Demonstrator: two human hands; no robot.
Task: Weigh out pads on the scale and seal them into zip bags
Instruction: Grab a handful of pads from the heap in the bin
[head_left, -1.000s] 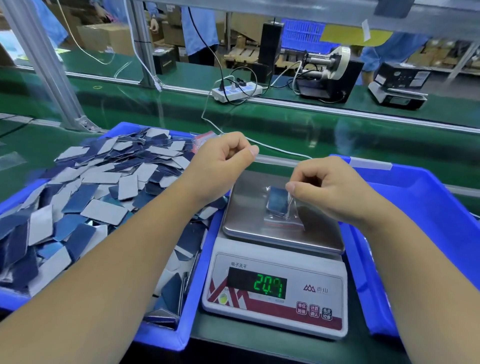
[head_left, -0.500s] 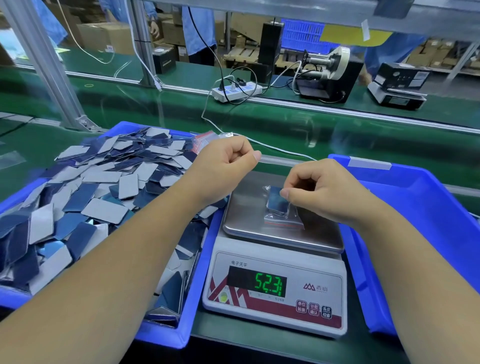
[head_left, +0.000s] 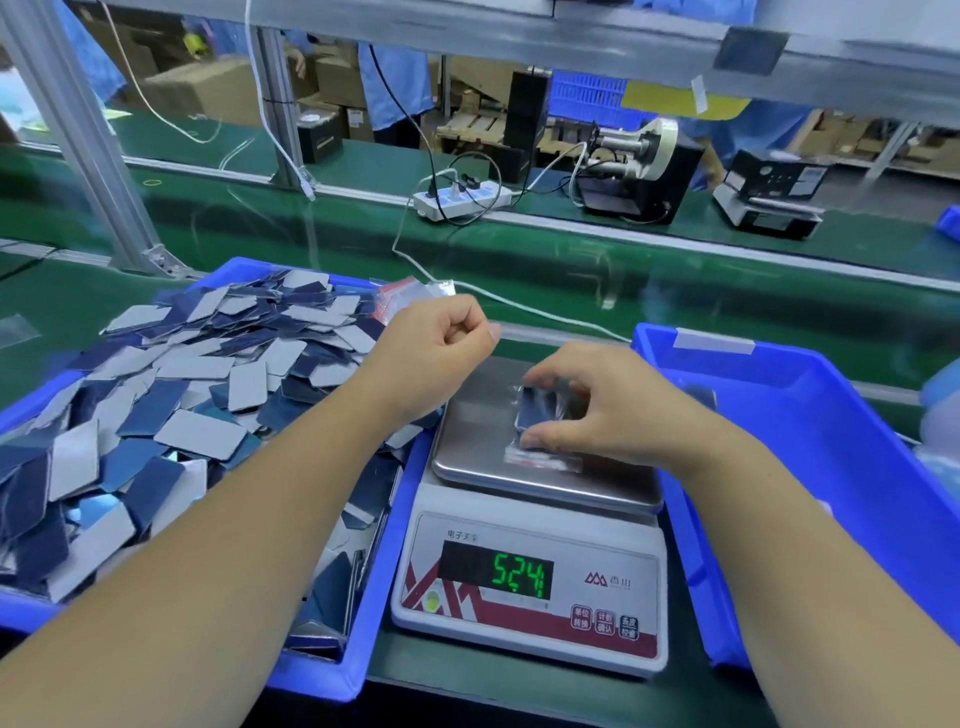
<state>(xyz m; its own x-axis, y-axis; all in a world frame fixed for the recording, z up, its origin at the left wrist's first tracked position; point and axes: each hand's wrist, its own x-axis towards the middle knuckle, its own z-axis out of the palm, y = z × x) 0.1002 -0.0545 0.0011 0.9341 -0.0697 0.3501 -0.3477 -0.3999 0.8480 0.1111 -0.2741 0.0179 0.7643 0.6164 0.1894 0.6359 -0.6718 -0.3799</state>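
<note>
A white digital scale (head_left: 530, 587) with a steel pan (head_left: 478, 447) stands between two blue bins. On the pan lies a clear zip bag with blue pads (head_left: 540, 421) inside. My right hand (head_left: 597, 410) is over the bag, thumb and fingers curled round it. My left hand (head_left: 441, 348) hovers at the pan's left edge, fingers curled in a fist; I see nothing in it. The left blue bin (head_left: 363, 670) is heaped with loose blue and grey pads (head_left: 197, 395). The display shows green digits.
A second blue bin (head_left: 831, 431) stands right of the scale. Spare zip bags (head_left: 410, 293) lie behind the left bin. A white cable (head_left: 519, 306) crosses the green belt. Farther back are a power strip (head_left: 462, 200), a label dispenser (head_left: 639, 171) and a small printer (head_left: 769, 195).
My right hand has spread its fingers and lowered onto the bag. The scale reading rose from about 20 to above 52. My left hand barely moved.
</note>
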